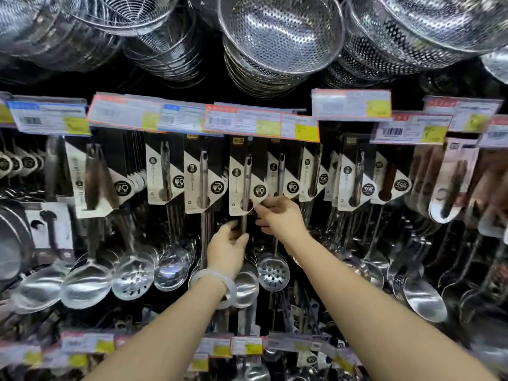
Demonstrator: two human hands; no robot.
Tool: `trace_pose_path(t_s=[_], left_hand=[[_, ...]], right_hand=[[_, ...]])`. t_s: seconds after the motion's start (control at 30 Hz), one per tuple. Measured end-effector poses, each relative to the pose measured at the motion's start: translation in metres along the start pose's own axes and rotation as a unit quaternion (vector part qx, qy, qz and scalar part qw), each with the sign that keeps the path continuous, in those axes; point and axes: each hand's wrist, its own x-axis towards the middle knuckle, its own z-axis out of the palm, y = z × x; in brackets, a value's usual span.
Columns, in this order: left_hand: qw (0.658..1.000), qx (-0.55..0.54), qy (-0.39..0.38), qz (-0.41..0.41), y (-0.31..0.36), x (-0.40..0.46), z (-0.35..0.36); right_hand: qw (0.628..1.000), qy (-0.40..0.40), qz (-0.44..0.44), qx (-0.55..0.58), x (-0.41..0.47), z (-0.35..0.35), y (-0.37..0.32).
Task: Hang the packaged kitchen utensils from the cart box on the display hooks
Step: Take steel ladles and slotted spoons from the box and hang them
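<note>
Left hand [227, 247] gripping packaged ladle [245, 188] handle, right hand [280, 217] pinching its card

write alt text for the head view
Two hands work a packaged ladle on a store hook: the left hand grips its handle, the right hand pinches the card's lower edge. Carded ladles and skimmers hang all around under price tags, with steel colanders above.
</note>
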Motion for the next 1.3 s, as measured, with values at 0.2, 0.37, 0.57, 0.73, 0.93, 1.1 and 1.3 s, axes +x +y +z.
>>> trace_pose_path(t_s=[0.2, 0.37, 0.57, 0.73, 0.93, 1.1, 1.3], left_hand=[[0.968, 0.156, -0.038, 0.191, -0.017, -0.057, 0.017], [0.892, 0.260, -0.272, 0.253, -0.014, -0.101, 0.091], [0.787, 0.329, -0.403, 0.333, 0.020, -0.185, 0.211], [0.717, 0.297, -0.504, 0.380, 0.057, -0.280, 0.310], [0.644, 0.280, -0.533, 0.473, 0.111, -0.380, 0.417], [0.599, 0.288, -0.525, 0.531, 0.152, -0.438, 0.484], [0.555, 0.279, -0.564, 0.545, 0.169, -0.498, 0.551]], right_hand=[[0.961, 0.025, -0.058, -0.270, -0.052, -0.036, 0.041], [0.925, 0.044, -0.043, -0.375, -0.117, -0.109, 0.079], [0.852, 0.138, 0.129, -0.487, -0.204, -0.259, 0.112], [0.727, 0.192, 0.294, -0.589, -0.290, -0.389, 0.125], [0.666, 0.230, 0.376, -0.602, -0.371, -0.508, 0.115], [0.643, 0.293, 0.386, -0.593, -0.431, -0.569, 0.107], [0.644, 0.346, 0.427, -0.532, -0.481, -0.639, 0.118]])
